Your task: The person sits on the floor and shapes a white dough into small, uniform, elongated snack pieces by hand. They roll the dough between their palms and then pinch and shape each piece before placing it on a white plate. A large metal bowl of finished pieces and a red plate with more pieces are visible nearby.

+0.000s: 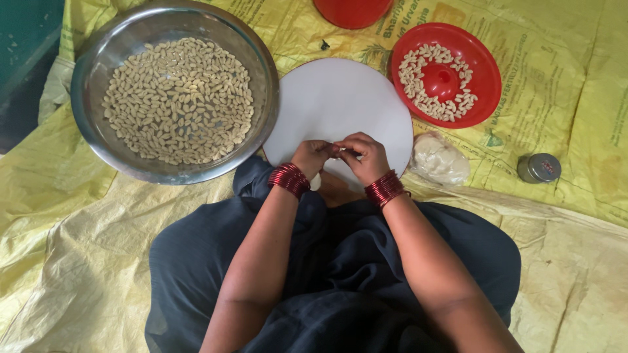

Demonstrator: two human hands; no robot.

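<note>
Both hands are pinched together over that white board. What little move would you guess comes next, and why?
Probably dropping the shaped bit onto the red plate. The left hand and right hand pinch a small piece over the white round board, and that plate already holds similar pale pieces.

Small pale piece point(339, 150) between fingertips

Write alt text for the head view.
Seen from above, a seated person's left hand and right hand pinch a small pale piece over a round white board. A steel bowl of small pale pieces sits left, a red plate with more right.
</note>
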